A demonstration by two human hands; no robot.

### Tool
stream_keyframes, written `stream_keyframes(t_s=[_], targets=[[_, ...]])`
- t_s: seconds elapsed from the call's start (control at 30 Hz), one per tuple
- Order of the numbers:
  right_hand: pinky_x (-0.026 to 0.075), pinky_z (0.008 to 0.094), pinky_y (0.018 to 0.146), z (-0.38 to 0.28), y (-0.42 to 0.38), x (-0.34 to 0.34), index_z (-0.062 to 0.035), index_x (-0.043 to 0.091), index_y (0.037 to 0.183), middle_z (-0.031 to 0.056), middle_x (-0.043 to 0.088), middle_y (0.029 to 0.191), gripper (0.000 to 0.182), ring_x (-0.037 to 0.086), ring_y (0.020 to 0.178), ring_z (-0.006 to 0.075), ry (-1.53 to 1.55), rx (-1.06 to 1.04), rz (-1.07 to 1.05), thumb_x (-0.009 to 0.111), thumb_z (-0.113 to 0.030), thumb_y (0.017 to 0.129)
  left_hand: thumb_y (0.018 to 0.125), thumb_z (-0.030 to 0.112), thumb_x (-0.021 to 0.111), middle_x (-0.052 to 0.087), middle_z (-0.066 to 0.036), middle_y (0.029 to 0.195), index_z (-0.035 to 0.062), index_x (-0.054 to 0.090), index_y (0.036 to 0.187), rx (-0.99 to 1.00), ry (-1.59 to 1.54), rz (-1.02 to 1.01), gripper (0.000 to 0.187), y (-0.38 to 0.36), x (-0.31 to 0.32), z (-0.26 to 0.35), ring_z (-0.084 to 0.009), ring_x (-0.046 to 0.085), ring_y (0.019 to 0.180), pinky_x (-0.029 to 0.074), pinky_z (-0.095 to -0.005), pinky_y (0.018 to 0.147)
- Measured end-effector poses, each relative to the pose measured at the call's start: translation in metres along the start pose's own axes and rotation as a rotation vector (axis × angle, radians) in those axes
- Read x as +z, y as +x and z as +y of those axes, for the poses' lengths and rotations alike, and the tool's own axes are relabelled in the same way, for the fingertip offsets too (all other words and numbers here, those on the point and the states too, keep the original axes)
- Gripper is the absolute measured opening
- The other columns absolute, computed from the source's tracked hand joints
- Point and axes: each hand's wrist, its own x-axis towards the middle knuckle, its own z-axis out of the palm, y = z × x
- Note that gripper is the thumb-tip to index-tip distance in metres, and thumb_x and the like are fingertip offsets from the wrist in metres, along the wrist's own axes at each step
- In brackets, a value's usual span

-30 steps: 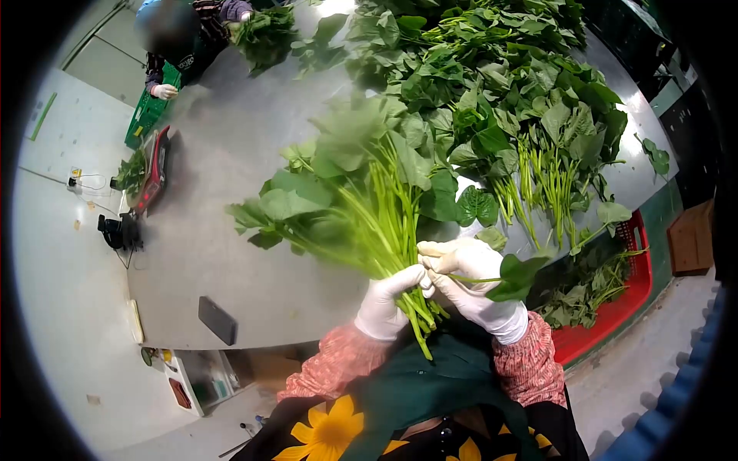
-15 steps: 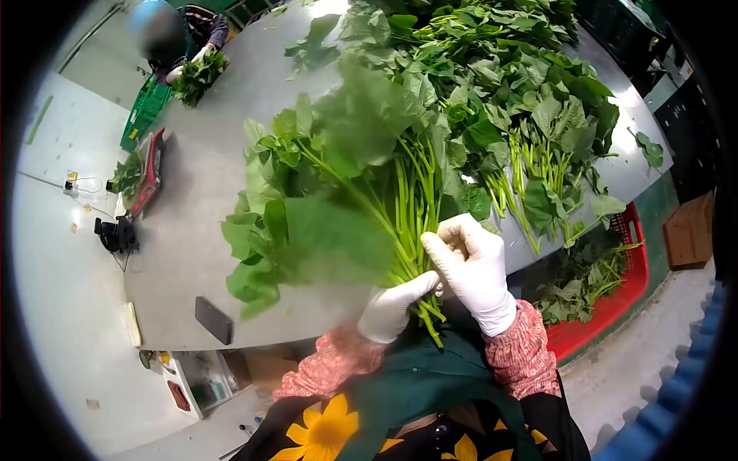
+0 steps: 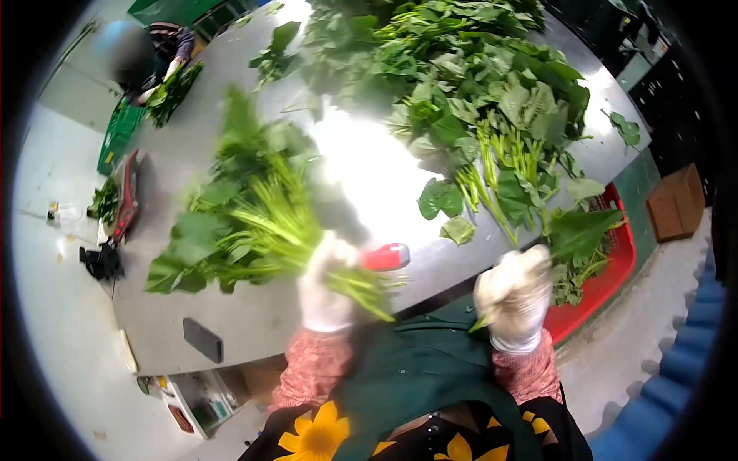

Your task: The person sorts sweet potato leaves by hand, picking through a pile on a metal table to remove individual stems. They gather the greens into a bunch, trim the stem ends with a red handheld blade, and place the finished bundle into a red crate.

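My left hand (image 3: pixel 327 280), in a white glove, is closed round the stems of a bunch of leafy greens (image 3: pixel 269 207). The leaves fan out to the upper left, and the cut stem ends poke out at the lower right of my fist. Right beside that fist lies a small red object with a pale end (image 3: pixel 386 257), partly hidden and blurred. My gloved right hand (image 3: pixel 515 296) is closed and smeared by motion above the table's front edge. From it a leafy stem (image 3: pixel 586 232) reaches to the right, its cut end showing below the hand.
A large heap of greens (image 3: pixel 492 84) covers the back of the metal table (image 3: pixel 261 319). A red crate (image 3: pixel 624 265) with greens stands below at right, near a cardboard box (image 3: pixel 676 203). A phone (image 3: pixel 202 339), red scale (image 3: pixel 127 196) and co-worker (image 3: pixel 165 50) are at left.
My hands have moved apart. The left has carried the bunch left, uncovering the red object and bare table. The right has moved right with a leafy stem.
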Motion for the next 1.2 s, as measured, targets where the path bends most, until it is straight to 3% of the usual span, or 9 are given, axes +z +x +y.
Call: stream_keyframes(t_s=[0.07, 0.1, 0.23, 0.33, 0.43, 0.53, 0.67, 1.03, 1.2], targets=[[0.048, 0.0254, 0.052, -0.035, 0.017, -0.025, -0.0123, 0.035, 0.149, 0.0134, 0.067, 0.111, 0.085, 0.06, 0.063, 0.0127, 0.006, -0.123, 0.192, 0.064, -0.062, 0.086, 0.098, 0.013, 0.057, 0.045, 0.002, 0.074, 0.0082, 0.053, 0.095, 0.018, -0.073, -0.161, 0.008, 0.002, -0.007, 0.011, -0.0132, 0.041, 0.068, 0.035, -0.0301, 0.068], [0.048, 0.0232, 0.055, -0.044, 0.024, -0.035, -0.012, 0.029, 0.154, 0.0144, 0.066, 0.118, 0.094, 0.061, 0.069, 0.0115, -0.108, -0.208, 0.265, 0.061, -0.067, 0.085, 0.098, 0.013, 0.058, 0.047, 0.002, 0.075, 0.0078, 0.054, 0.099, 0.04, -0.063, -0.165, 0.007, 0.002, -0.011, 0.012, -0.0133, 0.042, 0.068, 0.035, -0.0303, 0.068], [0.052, 0.0245, 0.065, -0.042, 0.021, -0.065, -0.0034, 0.065, 0.119, 0.0101, 0.069, 0.113, 0.03, 0.063, 0.078, 0.011, -1.042, 0.007, 0.394, 0.07, -0.017, 0.093, 0.096, 0.013, 0.059, 0.051, 0.0, 0.08, 0.0063, 0.054, 0.109, -0.005, -0.03, -0.243, 0.016, -0.002, -0.017, 0.003, -0.0143, 0.045, 0.071, 0.036, -0.031, 0.069], [0.053, 0.036, 0.066, -0.008, 0.02, -0.084, -0.0105, 0.07, 0.1, 0.0091, 0.062, 0.084, 0.022, 0.066, 0.074, 0.0274, -2.001, -0.094, 0.232, 0.076, -0.019, 0.08, 0.095, 0.014, 0.059, 0.051, -0.001, 0.079, 0.0057, 0.054, 0.108, -0.045, 0.011, -0.201, 0.016, -0.009, -0.008, -0.008, -0.0148, 0.045, 0.07, 0.036, -0.0309, 0.069], [0.051, 0.0342, 0.062, 0.01, 0.026, -0.103, -0.0074, 0.07, 0.099, 0.005, 0.063, 0.081, 0.02, 0.063, 0.066, 0.0228, -2.012, -0.078, 0.174, 0.075, -0.017, 0.082, 0.094, 0.013, 0.06, 0.052, -0.001, 0.079, 0.0059, 0.054, 0.107, -0.064, 0.036, -0.15, 0.016, -0.013, -0.003, -0.012, -0.0148, 0.046, 0.07, 0.037, -0.0309, 0.068], [0.046, 0.0244, 0.058, 0.003, 0.034, -0.088, -0.0022, 0.069, 0.099, -0.0024, 0.063, 0.08, 0.017, 0.055, 0.063, 0.0082, -1.105, 0.212, 0.347, 0.074, -0.012, 0.086, 0.094, 0.011, 0.059, 0.053, -0.002, 0.078, 0.0062, 0.055, 0.106, -0.047, 0.077, -0.142, 0.014, -0.011, -0.005, -0.013, -0.0155, 0.047, 0.07, 0.038, -0.0315, 0.069], [0.037, 0.0147, 0.054, -0.008, 0.041, -0.061, -0.0009, 0.065, 0.106, -0.005, 0.06, 0.079, 0.021, 0.047, 0.063, -0.0017, -0.857, 0.211, 0.334, 0.073, -0.005, 0.087, 0.093, 0.007, 0.059, 0.055, -0.004, 0.077, 0.0037, 0.055, 0.108, -0.069, 0.058, -0.117, 0.016, -0.009, -0.001, -0.02, -0.0171, 0.048, 0.07, 0.038, -0.0316, 0.068], [0.045, 0.0194, 0.063, 0.014, 0.02, -0.019, -0.0031, 0.065, 0.097, -0.0024, 0.065, 0.089, 0.017, 0.058, 0.075, 0.0047, -0.865, 0.423, 0.117, 0.075, -0.002, 0.083, 0.093, 0.005, 0.061, 0.06, -0.006, 0.088, -0.0004, 0.06, 0.106, -0.206, 0.258, -0.092, 0.014, -0.017, 0.005, -0.039, -0.0161, 0.057, 0.084, 0.048, -0.031, 0.08], [0.054, 0.0335, 0.065, 0.02, 0.025, 0.019, -0.011, 0.069, 0.095, 0.0099, 0.065, 0.092, 0.026, 0.067, 0.074, 0.0279, -1.387, 0.033, -0.413, 0.077, -0.004, 0.071, 0.091, 0.008, 0.069, 0.068, -0.005, 0.1, 0.0015, 0.067, 0.108, -0.279, 0.21, -0.081, 0.019, -0.019, 0.005, -0.048, -0.0139, 0.064, 0.088, 0.051, -0.026, 0.081]])
